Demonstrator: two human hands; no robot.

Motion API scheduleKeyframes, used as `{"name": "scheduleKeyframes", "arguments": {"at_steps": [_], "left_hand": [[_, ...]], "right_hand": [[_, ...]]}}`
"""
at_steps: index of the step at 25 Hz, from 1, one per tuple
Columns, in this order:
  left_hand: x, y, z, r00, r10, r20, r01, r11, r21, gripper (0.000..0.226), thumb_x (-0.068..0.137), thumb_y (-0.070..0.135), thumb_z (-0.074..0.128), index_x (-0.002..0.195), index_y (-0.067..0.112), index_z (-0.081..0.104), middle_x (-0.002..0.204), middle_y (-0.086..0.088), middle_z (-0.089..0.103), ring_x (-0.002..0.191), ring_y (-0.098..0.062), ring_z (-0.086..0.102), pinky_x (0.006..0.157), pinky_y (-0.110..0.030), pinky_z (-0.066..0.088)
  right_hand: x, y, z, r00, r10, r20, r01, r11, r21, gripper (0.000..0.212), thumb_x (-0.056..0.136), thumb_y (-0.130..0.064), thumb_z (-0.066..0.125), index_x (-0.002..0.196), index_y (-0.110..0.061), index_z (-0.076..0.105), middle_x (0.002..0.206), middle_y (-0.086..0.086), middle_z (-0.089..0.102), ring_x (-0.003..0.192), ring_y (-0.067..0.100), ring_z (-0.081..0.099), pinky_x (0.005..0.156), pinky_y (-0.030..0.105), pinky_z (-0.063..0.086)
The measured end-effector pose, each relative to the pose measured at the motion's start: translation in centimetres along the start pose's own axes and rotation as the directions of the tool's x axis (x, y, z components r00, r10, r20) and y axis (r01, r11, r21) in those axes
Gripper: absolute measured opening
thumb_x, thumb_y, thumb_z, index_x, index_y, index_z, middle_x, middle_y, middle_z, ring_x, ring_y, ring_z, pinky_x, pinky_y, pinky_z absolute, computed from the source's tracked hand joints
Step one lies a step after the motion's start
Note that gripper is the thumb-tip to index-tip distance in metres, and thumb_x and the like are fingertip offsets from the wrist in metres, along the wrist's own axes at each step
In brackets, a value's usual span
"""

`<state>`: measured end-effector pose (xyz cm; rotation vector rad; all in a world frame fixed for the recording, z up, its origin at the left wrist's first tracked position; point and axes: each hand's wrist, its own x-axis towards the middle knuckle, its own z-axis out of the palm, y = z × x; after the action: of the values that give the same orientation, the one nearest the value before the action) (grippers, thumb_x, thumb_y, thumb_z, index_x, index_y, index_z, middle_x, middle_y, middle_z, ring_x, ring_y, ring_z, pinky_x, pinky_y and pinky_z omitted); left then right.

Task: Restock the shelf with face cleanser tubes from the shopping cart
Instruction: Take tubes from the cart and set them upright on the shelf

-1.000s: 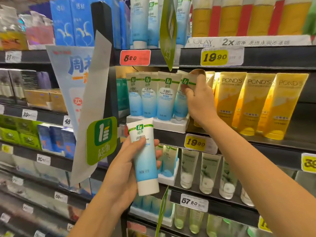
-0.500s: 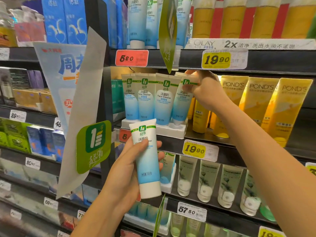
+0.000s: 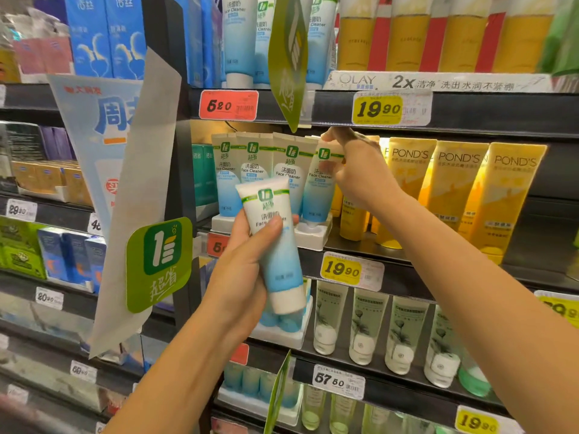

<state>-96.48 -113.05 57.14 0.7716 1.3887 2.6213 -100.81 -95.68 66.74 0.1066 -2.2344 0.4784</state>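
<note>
**While your right hand [image 3: 360, 173] pinched the end tube [image 3: 318, 192] on the shelf [image 3: 404, 272], your left hand [image 3: 247, 264] held a spare tube [image 3: 277, 245] below it**

Your left hand wrapped the spare tube around its middle, with the thumb across the printed front and the fingers curled behind. The spare tube stood nearly upright. Its flat crimped end was up and tipped slightly left, and its white cap pointed down. It sat lower than the white tray [image 3: 313, 239] on the shelf and nearer to you, and it overlapped the row of matching tubes [image 3: 253, 170] in view. The tray lay up and away from that grip.

Your right hand was the nearer one to the tray. It reached in from the right with the wrist raised. Its thumb and fingertips pinched the crimped top of the end tube, the rightmost of four standing cap-down in the tray, just beside the yellow tubes [image 3: 454, 183]. That end tube leaned a little, with its top toward the right.

Whether a free slot remained could not be told, because the spare tube hid part of the tray's front. To reach the tray, the spare tube would probably have to travel up and back, cap first.
</note>
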Motion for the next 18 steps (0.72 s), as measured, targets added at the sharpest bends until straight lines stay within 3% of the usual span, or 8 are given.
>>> {"name": "scheduleKeyframes", "arguments": {"at_steps": [3, 7, 9, 11, 12, 14, 16, 18], "left_hand": [[2.4, 1.2, 1.4, 0.988, 0.15, 0.041, -0.155, 0.972, 0.178, 0.033, 0.079, 0.025, 0.062, 0.111, 0.032, 0.055, 0.11, 0.005, 0.07, 0.098, -0.003, 0.066, 0.076, -0.019, 0.055], [5.1, 1.7, 2.5, 0.955, 0.291, 0.048, -0.29, 0.895, 0.339, 0.027, 0.085, 0.012, 0.065, 0.103, 0.028, 0.056, 0.093, 0.017, 0.069, 0.085, 0.007, 0.065, 0.067, -0.012, 0.051], [5.7, 1.5, 2.5, 0.941, 0.333, 0.06, -0.328, 0.853, 0.406, 0.025, 0.082, 0.015, 0.069, 0.1, 0.03, 0.058, 0.096, 0.016, 0.069, 0.088, 0.004, 0.065, 0.068, -0.014, 0.051], [6.2, 1.4, 2.4, 0.93, 0.358, 0.086, -0.355, 0.808, 0.47, 0.027, 0.08, 0.019, 0.072, 0.1, 0.031, 0.059, 0.103, 0.012, 0.069, 0.096, -0.004, 0.064, 0.073, -0.018, 0.053], [6.5, 1.5, 2.4, 0.928, 0.36, 0.098, -0.36, 0.791, 0.495, 0.029, 0.08, 0.02, 0.072, 0.103, 0.03, 0.059, 0.106, 0.009, 0.069, 0.1, -0.007, 0.064, 0.075, -0.018, 0.053], [6.9, 1.8, 2.5, 0.929, 0.337, 0.151, -0.363, 0.762, 0.536, 0.032, 0.08, 0.021, 0.072, 0.109, 0.028, 0.06, 0.108, 0.007, 0.069, 0.1, -0.007, 0.063, 0.074, -0.015, 0.052], [7.3, 1.8, 2.5, 0.93, 0.294, 0.222, -0.368, 0.756, 0.541, 0.03, 0.082, 0.02, 0.07, 0.11, 0.027, 0.061, 0.106, 0.007, 0.069, 0.098, -0.006, 0.065, 0.076, -0.015, 0.052], [7.4, 1.8, 2.0, 0.913, 0.367, 0.179, -0.401, 0.721, 0.565, 0.024, 0.086, 0.022, 0.065, 0.11, 0.026, 0.064, 0.108, 0.004, 0.069, 0.098, -0.006, 0.064, 0.082, -0.02, 0.051]], "right_hand": [[-0.6, 0.1, -0.1, 0.997, -0.062, -0.046, 0.055, 0.988, -0.146, 0.039, 0.09, -0.012, 0.059, 0.128, -0.016, 0.052, 0.126, 0.011, 0.055, 0.114, 0.028, 0.052, 0.086, 0.032, 0.045], [-3.4, 0.1, -0.2, 0.953, -0.202, -0.227, 0.14, 0.955, -0.263, 0.031, 0.091, -0.011, 0.056, 0.122, -0.01, 0.059, 0.116, 0.013, 0.061, 0.104, 0.028, 0.057, 0.079, 0.034, 0.049], [-5.0, 0.5, -0.5, 0.97, -0.194, -0.148, 0.195, 0.981, -0.006, 0.024, 0.093, -0.014, 0.054, 0.116, -0.013, 0.062, 0.109, 0.005, 0.065, 0.097, 0.018, 0.061, 0.077, 0.028, 0.052], [-6.4, 0.6, -0.8, 0.973, -0.126, 0.193, 0.034, 0.908, 0.417, 0.029, 0.095, -0.021, 0.052, 0.123, -0.019, 0.057, 0.111, -0.001, 0.066, 0.1, 0.012, 0.063, 0.08, 0.025, 0.054], [-6.8, 0.8, -0.8, 0.944, -0.138, 0.301, -0.034, 0.865, 0.501, 0.035, 0.093, -0.024, 0.055, 0.128, -0.021, 0.053, 0.114, -0.002, 0.065, 0.103, 0.01, 0.062, 0.082, 0.024, 0.054], [-6.8, 1.1, -0.5, 0.943, -0.145, 0.3, -0.022, 0.871, 0.491, 0.046, 0.088, -0.027, 0.063, 0.131, -0.02, 0.051, 0.114, -0.002, 0.065, 0.102, 0.009, 0.062, 0.084, 0.024, 0.054], [-6.6, 0.9, 0.0, 0.975, -0.107, 0.196, 0.001, 0.879, 0.477, 0.048, 0.081, -0.026, 0.071, 0.125, -0.015, 0.056, 0.108, -0.001, 0.067, 0.095, 0.01, 0.063, 0.08, 0.021, 0.054], [-6.6, 0.9, 0.5, 0.989, -0.051, 0.141, -0.026, 0.869, 0.494, 0.044, 0.078, -0.029, 0.074, 0.118, -0.015, 0.06, 0.104, -0.003, 0.067, 0.09, 0.008, 0.063, 0.074, 0.017, 0.053]]}}
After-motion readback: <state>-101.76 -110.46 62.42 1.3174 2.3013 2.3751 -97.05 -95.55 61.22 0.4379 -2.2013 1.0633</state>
